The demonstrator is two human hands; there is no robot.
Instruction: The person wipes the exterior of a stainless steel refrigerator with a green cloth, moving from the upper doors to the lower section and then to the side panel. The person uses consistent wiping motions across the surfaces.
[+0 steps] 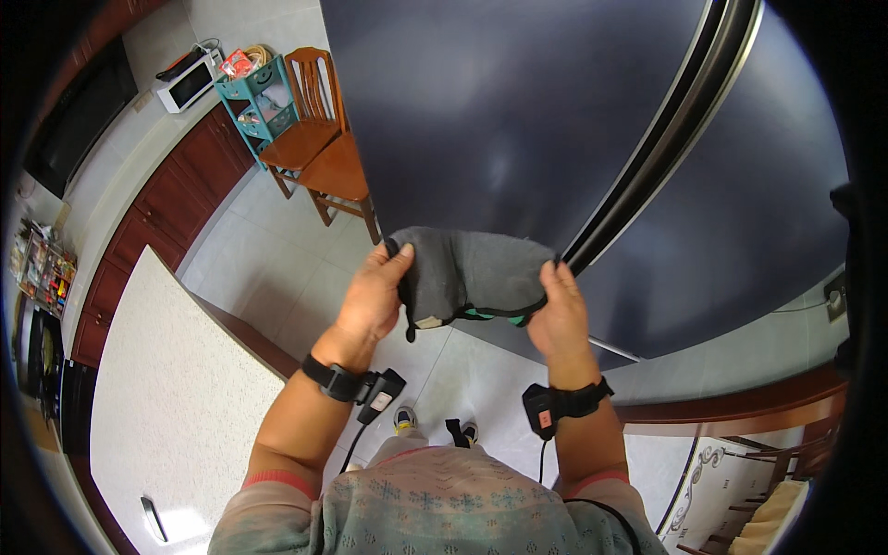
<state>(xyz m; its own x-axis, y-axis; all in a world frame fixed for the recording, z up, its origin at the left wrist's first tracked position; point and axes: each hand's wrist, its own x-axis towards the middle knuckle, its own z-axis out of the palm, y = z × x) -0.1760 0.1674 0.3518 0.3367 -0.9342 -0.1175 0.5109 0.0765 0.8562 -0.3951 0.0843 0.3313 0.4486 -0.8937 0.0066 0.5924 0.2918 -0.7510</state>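
A dark grey cloth with black edging is held up between my hands, in front of a large refrigerator with a dark blue-grey front. Bits of green and a small beige patch show along the cloth's lower edge. My left hand pinches the left end with the thumb on top. On the opposite end, my right hand grips the edge between thumb and fingers. Each wrist wears a black strap; a small device sits on the left one and another device on the right. The far side of the cloth is hidden.
A white speckled counter stands to my left, with a small dark object lying on it. Beyond are wooden chairs, a teal shelf rack and a microwave. A wooden ledge runs along the right.
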